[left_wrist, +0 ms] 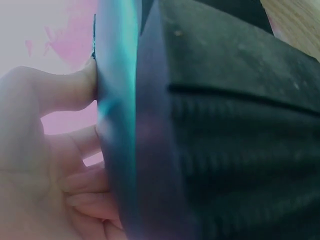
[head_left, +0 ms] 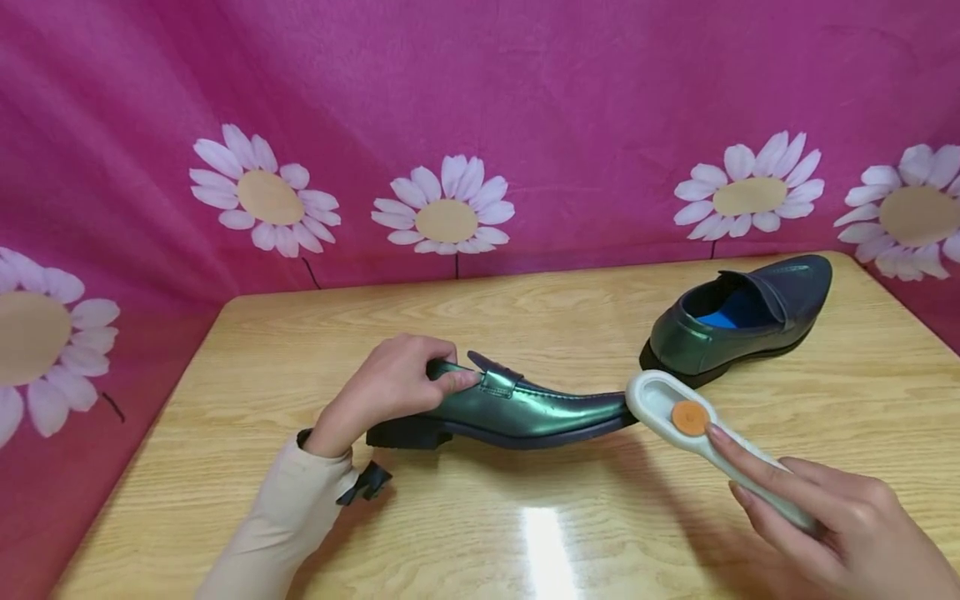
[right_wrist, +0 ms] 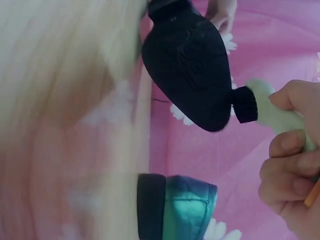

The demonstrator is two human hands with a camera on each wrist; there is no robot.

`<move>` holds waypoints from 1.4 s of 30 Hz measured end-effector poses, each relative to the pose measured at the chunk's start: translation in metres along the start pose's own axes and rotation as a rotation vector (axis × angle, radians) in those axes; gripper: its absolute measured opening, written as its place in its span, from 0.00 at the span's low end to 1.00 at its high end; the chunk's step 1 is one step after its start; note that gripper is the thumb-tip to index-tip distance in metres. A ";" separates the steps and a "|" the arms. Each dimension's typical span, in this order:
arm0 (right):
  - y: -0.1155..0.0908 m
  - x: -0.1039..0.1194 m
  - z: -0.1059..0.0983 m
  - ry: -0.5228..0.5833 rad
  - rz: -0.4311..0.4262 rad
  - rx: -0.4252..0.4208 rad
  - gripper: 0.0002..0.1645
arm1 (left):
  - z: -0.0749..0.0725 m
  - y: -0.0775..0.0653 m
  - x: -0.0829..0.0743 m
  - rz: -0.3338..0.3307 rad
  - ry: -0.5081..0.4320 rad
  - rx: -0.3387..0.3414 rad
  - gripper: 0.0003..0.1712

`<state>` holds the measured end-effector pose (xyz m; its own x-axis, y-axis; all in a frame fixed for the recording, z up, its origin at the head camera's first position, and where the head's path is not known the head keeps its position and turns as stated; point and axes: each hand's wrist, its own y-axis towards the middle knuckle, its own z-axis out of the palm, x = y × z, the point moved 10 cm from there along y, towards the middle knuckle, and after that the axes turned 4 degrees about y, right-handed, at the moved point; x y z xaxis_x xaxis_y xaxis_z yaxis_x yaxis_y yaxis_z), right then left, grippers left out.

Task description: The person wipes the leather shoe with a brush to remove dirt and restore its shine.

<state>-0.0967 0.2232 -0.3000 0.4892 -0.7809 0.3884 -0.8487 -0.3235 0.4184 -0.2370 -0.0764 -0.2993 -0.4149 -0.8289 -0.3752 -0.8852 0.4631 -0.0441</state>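
- The head camera looks forward and down over the counter [head_left: 570, 333] to the pink cloth [head_left: 577, 125], far enough back to catch the left hand [head_left: 401, 379], right hand [head_left: 847, 521], raised shoe [head_left: 555, 412] and far shoe [head_left: 742, 340].
- The left-wrist camera, I notice, sits almost against the raised shoe, facing its heel and underside, which crowd its right side.
- The right-wrist camera is turned sideways, counter up its left, and faces the sole [right_wrist: 192, 70] from the toe end.
- Head and right-wrist views share both shoes and the brush [head_left: 690, 418]; the two wrist views share the sole and left hand.
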 end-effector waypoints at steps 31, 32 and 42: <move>-0.003 -0.035 0.014 0.263 0.239 -0.036 0.34 | -0.008 -0.005 -0.012 0.048 0.012 -0.098 0.22; -0.003 -0.035 0.013 0.253 0.237 -0.039 0.34 | -0.009 -0.005 -0.013 0.056 0.016 -0.112 0.22; -0.005 -0.059 0.017 0.207 0.284 -0.010 0.32 | -0.018 -0.021 -0.028 0.276 0.108 -0.318 0.23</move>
<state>-0.1246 0.2619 -0.3385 0.2653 -0.7137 0.6483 -0.9551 -0.1028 0.2777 -0.2111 -0.0686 -0.2717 -0.6498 -0.7235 -0.2328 -0.7517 0.5664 0.3379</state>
